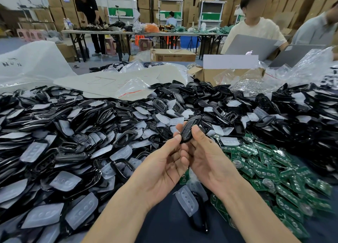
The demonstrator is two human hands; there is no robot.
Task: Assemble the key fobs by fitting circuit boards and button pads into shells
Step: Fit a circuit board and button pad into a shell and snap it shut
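Note:
A black key fob shell (190, 127) is held up above the table between both hands. My left hand (164, 167) pinches its lower end with thumb and fingers, palm up. My right hand (206, 155) grips its right side, thumb pressed on the face. A large heap of black shells and translucent white button pads (76, 133) covers the table to the left and behind. Green circuit boards (274, 171) lie piled to the right. One loose button pad (186, 199) and a black shell frame (199, 219) lie on the dark table below my wrists.
A cardboard box (226, 74) with bagged parts stands at the back right, plastic bags (113, 83) lie over the heap. Two people sit across the table with laptops (250, 46). Further back are tables, shelves and stacked cartons.

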